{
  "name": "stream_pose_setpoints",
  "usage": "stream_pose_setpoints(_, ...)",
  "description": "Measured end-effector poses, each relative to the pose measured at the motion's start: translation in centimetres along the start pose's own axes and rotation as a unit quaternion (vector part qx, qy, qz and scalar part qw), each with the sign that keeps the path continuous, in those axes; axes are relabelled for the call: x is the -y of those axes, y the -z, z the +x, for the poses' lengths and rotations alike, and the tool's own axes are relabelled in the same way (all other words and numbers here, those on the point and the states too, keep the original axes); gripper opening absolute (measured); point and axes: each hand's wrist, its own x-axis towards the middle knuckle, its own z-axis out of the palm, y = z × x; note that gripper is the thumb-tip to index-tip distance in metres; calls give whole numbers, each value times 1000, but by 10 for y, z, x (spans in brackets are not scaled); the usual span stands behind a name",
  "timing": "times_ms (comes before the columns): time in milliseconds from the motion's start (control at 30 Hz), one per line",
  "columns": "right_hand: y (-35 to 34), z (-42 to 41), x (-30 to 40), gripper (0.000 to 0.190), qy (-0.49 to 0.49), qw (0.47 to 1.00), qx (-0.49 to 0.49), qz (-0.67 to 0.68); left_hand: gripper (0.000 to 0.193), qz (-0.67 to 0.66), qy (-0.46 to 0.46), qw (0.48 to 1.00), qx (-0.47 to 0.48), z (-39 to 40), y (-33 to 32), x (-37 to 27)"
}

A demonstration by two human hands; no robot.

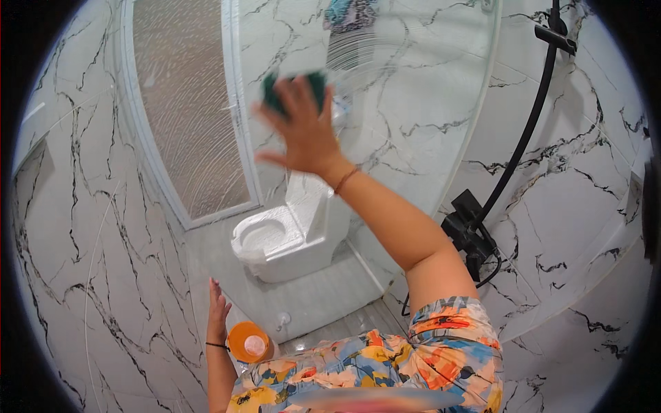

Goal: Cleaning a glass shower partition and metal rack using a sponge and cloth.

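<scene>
My right hand (304,126) is raised with its fingers spread, pressing a dark green scouring pad (269,94) to a clear glass panel (413,155). The pad and fingers are blurred. Curved, streaky suds mark the glass around and above them. At the lower left, my left hand (218,312) is upright with nothing in it, near the glass panel's left side. Just right of that wrist is an orange plastic container (235,335) with a pinkish, foamy-looking content.
Behind the glass stand a white toilet (289,266) and a white-framed door (193,129). A black shower fixture (470,232) with a black hose (526,129) is on the marbled wall to the right. A metal knob (283,319) sits low on the glass.
</scene>
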Motion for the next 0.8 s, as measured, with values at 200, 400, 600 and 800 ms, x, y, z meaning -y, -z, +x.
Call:
stream_pose_setpoints(200,-24,-88,16,60,135,987,80,23,83,4,-5,998,59,2,12,-1)
stream_pose_setpoints(400,-1,-28,-45,69,-192,974,-105,-54,84,-18,-18,994,110,2,9,-12)
stream_pose_setpoints(600,-28,62,81,76,-130,990,-61,11,85,-15,-6,994,108,1,16,-10)
stream_pose_setpoints(800,-68,-40,188,71,215,972,87,33,89,12,4,991,134,6,20,-11)
